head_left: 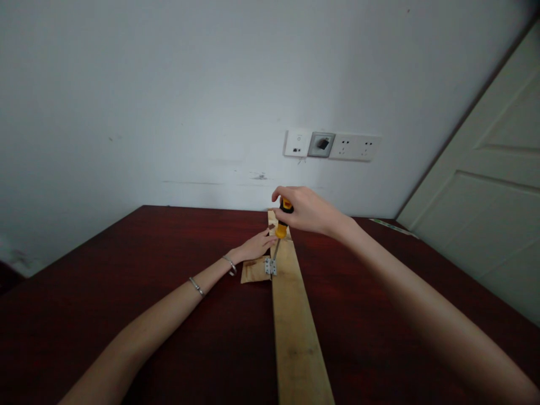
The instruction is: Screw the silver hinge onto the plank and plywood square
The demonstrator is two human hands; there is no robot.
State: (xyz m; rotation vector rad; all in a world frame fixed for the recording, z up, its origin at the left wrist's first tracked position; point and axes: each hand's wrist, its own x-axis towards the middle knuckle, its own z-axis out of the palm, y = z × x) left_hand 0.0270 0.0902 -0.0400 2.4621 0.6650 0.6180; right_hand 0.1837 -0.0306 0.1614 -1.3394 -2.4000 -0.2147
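Observation:
A long pale wooden plank (295, 326) lies lengthwise on a dark red table (169, 292). A small wooden block (254, 271) sits against the plank's left edge, joined by a small metal hinge (270, 268). My right hand (306, 211) is closed around the yellow and black handle of a screwdriver (282, 225), which stands nearly upright with its tip at the hinge. My left hand (255, 247) rests on the small block, fingers stretched toward the screwdriver's shaft. Two thin bracelets circle my left forearm.
A white wall rises behind the table, with a row of sockets and a switch plate (331, 145). A white panelled door (485, 208) stands at the right. A thin pale strip (390, 225) lies at the table's far right edge.

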